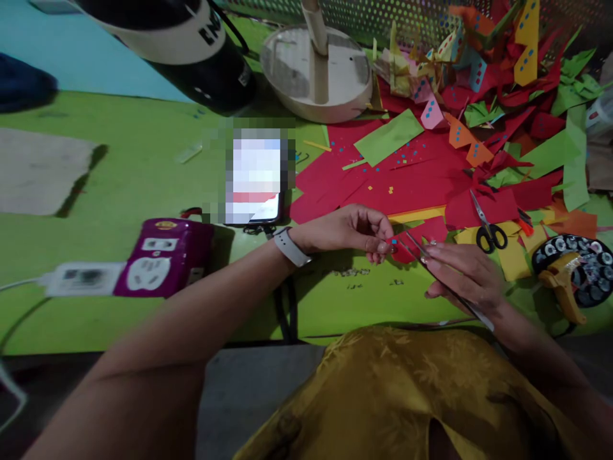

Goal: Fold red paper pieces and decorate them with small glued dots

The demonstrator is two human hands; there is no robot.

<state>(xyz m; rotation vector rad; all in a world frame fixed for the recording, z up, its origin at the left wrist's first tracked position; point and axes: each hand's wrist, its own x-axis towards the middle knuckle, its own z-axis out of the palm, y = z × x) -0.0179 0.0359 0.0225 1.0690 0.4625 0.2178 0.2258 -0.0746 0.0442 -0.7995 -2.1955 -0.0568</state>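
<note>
My left hand [352, 231] is pinched shut on a small red paper piece [401, 249] with a tiny blue dot on it, low over the green table [143, 185]. My right hand [462, 273] is closed round thin metal tweezers [433, 267], whose tips reach the red piece. A pale watch band is on my left wrist. Both hands hover just beyond my yellow-clad lap.
Red, green, yellow and orange paper scraps [479, 128] lie heaped at the right, with black-handled scissors [487, 227] and a glue gun [565, 281] on a dark tray. A phone [258, 179], a purple power strip [163, 255], a lamp base [318, 73] and a helmet [186, 38] stand at the left and back.
</note>
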